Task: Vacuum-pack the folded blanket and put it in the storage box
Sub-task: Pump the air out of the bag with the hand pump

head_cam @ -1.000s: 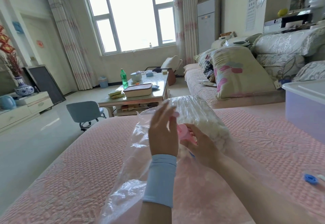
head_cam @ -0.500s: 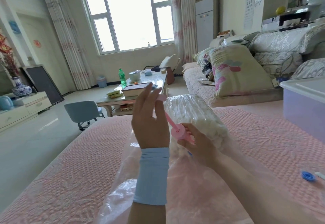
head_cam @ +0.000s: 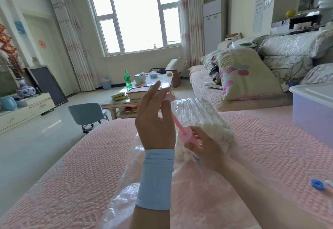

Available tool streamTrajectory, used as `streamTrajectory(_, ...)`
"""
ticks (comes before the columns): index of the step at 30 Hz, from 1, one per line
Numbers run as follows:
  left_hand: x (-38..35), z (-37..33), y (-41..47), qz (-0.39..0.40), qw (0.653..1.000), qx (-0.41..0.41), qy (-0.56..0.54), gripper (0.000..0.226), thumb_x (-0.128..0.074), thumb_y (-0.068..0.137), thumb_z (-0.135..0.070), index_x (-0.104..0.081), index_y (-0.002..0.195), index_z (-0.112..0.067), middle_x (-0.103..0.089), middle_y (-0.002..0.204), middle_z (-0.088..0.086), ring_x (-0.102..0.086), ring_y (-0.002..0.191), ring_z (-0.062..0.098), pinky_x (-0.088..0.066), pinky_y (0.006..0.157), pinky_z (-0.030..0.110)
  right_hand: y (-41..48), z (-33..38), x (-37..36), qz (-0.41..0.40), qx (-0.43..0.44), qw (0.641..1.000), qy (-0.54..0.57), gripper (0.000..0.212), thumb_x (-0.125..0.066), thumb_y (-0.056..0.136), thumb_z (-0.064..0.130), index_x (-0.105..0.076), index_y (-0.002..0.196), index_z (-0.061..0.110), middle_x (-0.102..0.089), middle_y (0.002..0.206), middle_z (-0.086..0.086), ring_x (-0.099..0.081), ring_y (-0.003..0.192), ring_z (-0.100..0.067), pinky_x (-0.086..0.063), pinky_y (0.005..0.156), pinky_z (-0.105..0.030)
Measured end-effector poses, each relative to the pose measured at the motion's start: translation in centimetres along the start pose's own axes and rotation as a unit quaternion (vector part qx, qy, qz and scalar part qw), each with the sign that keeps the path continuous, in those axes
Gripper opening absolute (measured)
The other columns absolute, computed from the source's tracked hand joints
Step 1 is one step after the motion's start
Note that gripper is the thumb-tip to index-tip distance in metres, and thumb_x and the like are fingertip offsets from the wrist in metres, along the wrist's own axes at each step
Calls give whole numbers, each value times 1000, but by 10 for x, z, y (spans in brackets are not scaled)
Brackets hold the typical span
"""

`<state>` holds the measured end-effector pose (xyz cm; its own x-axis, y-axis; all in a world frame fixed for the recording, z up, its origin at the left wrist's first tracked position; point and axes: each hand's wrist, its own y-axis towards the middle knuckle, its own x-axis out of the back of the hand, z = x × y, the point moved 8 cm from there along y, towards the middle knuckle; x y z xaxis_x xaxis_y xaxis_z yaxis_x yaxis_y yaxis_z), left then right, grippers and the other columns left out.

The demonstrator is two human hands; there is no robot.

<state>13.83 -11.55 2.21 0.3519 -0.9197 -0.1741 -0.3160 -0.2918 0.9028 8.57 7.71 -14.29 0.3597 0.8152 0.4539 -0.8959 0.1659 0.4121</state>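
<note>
A clear vacuum bag (head_cam: pixel 201 189) lies on the pink quilted bed (head_cam: pixel 72 180), with the folded white blanket (head_cam: pixel 200 119) inside its far end. A pink hand pump (head_cam: pixel 187 136) stands on the bag near the blanket. My right hand (head_cam: pixel 203 147) grips the pump's barrel low down. My left hand (head_cam: pixel 155 120), in a light blue sleeve, holds the pump's plunger handle, pulled up and out with the rod showing. The purple storage box (head_cam: pixel 313 115) with a white lid sits on the bed at the right edge.
A blue valve cap (head_cam: pixel 318 184) lies on the bed at the right, beside a small white piece. Beyond the bed are a sofa with floral pillows (head_cam: pixel 245 74), a coffee table (head_cam: pixel 144 93) with a green bottle, and a blue chair (head_cam: pixel 88 115).
My left hand has risen from the pump's top, drawing the plunger rod out of the barrel. My right hand has stayed on the barrel.
</note>
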Motion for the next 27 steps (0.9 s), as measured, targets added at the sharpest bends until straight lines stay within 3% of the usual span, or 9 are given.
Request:
streamTrajectory(2, -3, 5, -6, 8, 1000, 10, 14, 22, -62, 89, -4, -74, 104, -16, -65, 122, -2, -59, 114, 9, -44, 95, 14, 0, 0, -2, 0, 1, 1000, -4, 46, -60, 75, 59, -47, 120, 62, -62, 108, 28, -58, 102, 2, -52, 92, -40)
streamTrajectory(4, -18, 22, -23, 98, 993, 47, 41, 22, -62, 90, -3, -73, 104, -15, -64, 124, 0, -59, 115, 11, -42, 97, 11, 0, 0, -2, -5, 0, 1000, 0, 47, -59, 75, 59, -47, 120, 61, -63, 107, 28, -59, 101, 2, -52, 92, -41)
streamTrajectory(7, -49, 58, -65, 293, 939, 176, 28, 27, -61, 86, 3, -76, 101, -14, -65, 122, 1, -62, 109, 16, -50, 98, 27, 0, 0, -1, -3, 3, 1000, 7, 48, -60, 76, 60, -47, 122, 56, -67, 108, 20, -61, 103, -3, -53, 93, -44)
streamTrajectory(9, -54, 66, -78, 339, 914, 221, 32, 26, -60, 84, 3, -77, 98, -13, -66, 118, 1, -63, 103, 17, -52, 94, 37, -2, 0, -2, 1, 6, 1000, 0, 46, -59, 77, 61, -46, 122, 58, -66, 108, 21, -61, 105, -1, -53, 93, -44)
streamTrajectory(12, -47, 50, -57, 303, 938, 158, 52, 22, -64, 86, -3, -76, 100, -16, -69, 116, 0, -63, 100, 9, -51, 96, 32, -1, 1, 0, -15, 6, 1000, -7, 44, -60, 78, 61, -47, 120, 59, -65, 107, 24, -61, 103, 0, -53, 91, -44)
streamTrajectory(17, -10, 9, 2, 61, 998, 22, 26, 19, -61, 90, -10, -74, 103, -15, -67, 119, -2, -58, 108, -2, -46, 92, 13, 2, -3, 0, -10, -1, 1000, -12, 46, -60, 77, 59, -46, 120, 63, -62, 111, 29, -58, 105, 4, -52, 94, -40)
streamTrajectory(19, -8, 8, -2, 35, 999, 13, 40, 19, -59, 91, -10, -73, 103, -15, -65, 122, -1, -56, 113, -1, -39, 95, 7, 2, -3, -1, -6, -2, 1000, -13, 46, -59, 77, 60, -44, 120, 64, -62, 111, 28, -58, 104, 5, -51, 93, -38)
streamTrajectory(24, -51, 55, -70, 297, 939, 165, 56, 24, -61, 89, -2, -74, 104, -15, -65, 122, 1, -61, 111, 17, -49, 98, 29, -1, 2, 1, -11, -4, 1000, 0, 41, -61, 79, 56, -44, 115, 66, -63, 107, 31, -59, 101, 8, -49, 84, -25)
streamTrajectory(27, -54, 56, -71, 329, 926, 173, 72, 22, -62, 88, -6, -76, 101, -16, -68, 114, -3, -64, 101, 15, -51, 93, 30, -3, 5, 2, -11, -5, 1000, 3, 41, -60, 78, 58, -44, 115, 65, -61, 107, 33, -58, 101, 9, -47, 82, -23)
